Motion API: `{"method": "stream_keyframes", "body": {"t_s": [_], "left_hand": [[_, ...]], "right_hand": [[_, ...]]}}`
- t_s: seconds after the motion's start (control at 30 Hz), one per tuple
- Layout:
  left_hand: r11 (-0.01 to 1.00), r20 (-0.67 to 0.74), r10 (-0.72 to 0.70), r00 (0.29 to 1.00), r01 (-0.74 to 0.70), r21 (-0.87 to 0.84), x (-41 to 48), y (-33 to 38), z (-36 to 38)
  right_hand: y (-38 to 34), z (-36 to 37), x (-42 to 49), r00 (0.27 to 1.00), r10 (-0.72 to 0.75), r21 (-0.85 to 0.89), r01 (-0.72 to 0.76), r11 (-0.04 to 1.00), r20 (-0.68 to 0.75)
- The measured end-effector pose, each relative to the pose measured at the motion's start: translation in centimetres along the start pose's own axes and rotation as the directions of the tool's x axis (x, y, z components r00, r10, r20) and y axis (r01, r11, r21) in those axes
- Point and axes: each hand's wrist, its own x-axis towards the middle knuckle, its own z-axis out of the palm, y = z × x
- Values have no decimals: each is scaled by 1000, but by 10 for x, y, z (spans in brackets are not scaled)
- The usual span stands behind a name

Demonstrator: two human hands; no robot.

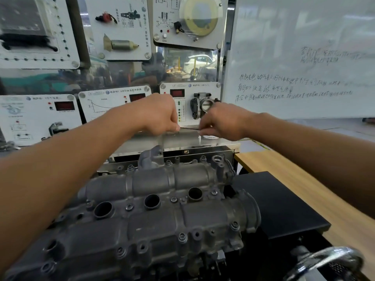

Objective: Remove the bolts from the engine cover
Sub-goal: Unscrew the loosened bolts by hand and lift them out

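Both hands are stretched out past the engine cover (pixel 162 209), which fills the lower middle of the frame, and they meet at the centre over the steel tabletop (pixel 146 143) behind it. The left hand (pixel 160 115) has its grip closed, fingertips pinching one end of a thin dark tool (pixel 188 129); the right hand (pixel 223 123) pinches the other end the same way, so the tool lies level between them. What kind of tool it is I cannot tell. Just below it one loose bolt (pixel 199 137) stands on the tabletop beside a small white dish (pixel 212 138). Several seated bolts (pixel 174 199) still show on the cover, so I judge the job barely begun: this looks like readying the tool. The next move calls for bringing it down to the cover and seating its tip squarely in a bolt head.
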Motion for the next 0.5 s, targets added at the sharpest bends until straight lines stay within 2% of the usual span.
{"method": "stream_keyframes", "body": {"t_s": [0.1, 0.2, 0.33, 0.43, 0.5], "left_hand": [[980, 30, 200, 979, -200, 8, 2, 11, 17], [947, 11, 321, 947, -321, -2, 10, 26, 37], [906, -6, 422, 906, -422, 10, 17, 40, 52], [890, 12, 451, 893, -450, 76, 15, 39, 56], [886, 11, 453, 892, -451, 105, 13, 35, 56]], "right_hand": [[-8, -17, -48, 996, 65, 82, -70, 994, 55], [-29, -24, -92, 972, 231, 116, -234, 965, 42], [-68, -15, -117, 902, 432, 172, -426, 888, 3], [-89, -8, -116, 871, 489, 223, -470, 854, -37], [-99, -5, -113, 877, 478, 251, -451, 856, -54]]}}
